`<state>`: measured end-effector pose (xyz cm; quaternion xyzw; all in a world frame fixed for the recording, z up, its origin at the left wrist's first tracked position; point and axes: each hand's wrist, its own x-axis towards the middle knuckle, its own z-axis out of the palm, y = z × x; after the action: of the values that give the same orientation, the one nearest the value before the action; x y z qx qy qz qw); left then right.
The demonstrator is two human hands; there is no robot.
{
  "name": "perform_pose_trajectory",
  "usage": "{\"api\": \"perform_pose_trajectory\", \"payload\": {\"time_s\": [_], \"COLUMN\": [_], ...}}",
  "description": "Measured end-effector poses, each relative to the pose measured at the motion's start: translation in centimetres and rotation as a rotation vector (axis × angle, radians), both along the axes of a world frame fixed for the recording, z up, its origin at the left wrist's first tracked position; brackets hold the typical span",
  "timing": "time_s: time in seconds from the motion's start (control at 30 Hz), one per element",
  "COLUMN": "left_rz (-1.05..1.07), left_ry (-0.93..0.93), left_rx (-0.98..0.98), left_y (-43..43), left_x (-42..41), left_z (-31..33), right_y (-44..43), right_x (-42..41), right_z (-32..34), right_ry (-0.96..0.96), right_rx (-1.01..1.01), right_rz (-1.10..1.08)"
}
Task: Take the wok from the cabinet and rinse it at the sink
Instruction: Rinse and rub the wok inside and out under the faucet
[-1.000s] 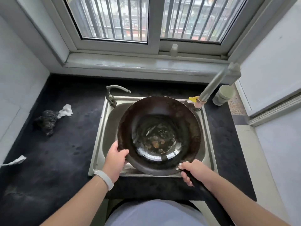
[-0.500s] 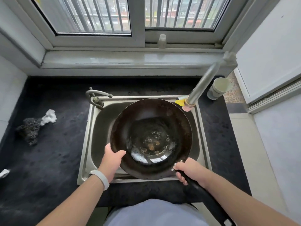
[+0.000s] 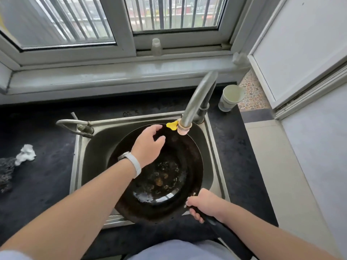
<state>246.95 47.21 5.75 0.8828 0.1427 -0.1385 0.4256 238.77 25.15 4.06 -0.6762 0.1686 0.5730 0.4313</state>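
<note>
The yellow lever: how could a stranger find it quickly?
Look at the steel sink in the dark counter. Its tall tap bends down over the wok; the yellow lever sticks out left of the spout's tip, the only bright yellow thing here.

One head-worn wide-angle camera looks steeply down and forward from close above the sink point(image 3: 216, 147), facing the window point(image 3: 169, 15). Both forearms enter from the bottom edge; the dark desk point(image 3: 41, 184) spreads left and right.
</note>
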Motion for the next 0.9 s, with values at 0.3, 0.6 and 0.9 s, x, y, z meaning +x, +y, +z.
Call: {"api": "perform_pose_trajectory", "payload": {"time_s": [0.3,0.6,0.9], "left_rz": [-0.184,-0.183,-0.303], "left_ry": [-0.075,-0.175,-0.201], "left_rx": [-0.032,0.123,0.295], "left_y": [-5.0,-5.5,-4.2], "left_x": [6.0,6.9,7.9], "left_z": [-0.9,-3.1,-4.2], "right_y": [-0.8,-1.9,-2.4], "right_x": [1.1,0.6,0.2], "right_z": [0.5,-0.4,-0.9], "right_ry": [-0.064,-0.071,-0.069], "right_rx": [0.041,0.136,0.156], "right_rz": [0.029,-0.009,-0.037]}}
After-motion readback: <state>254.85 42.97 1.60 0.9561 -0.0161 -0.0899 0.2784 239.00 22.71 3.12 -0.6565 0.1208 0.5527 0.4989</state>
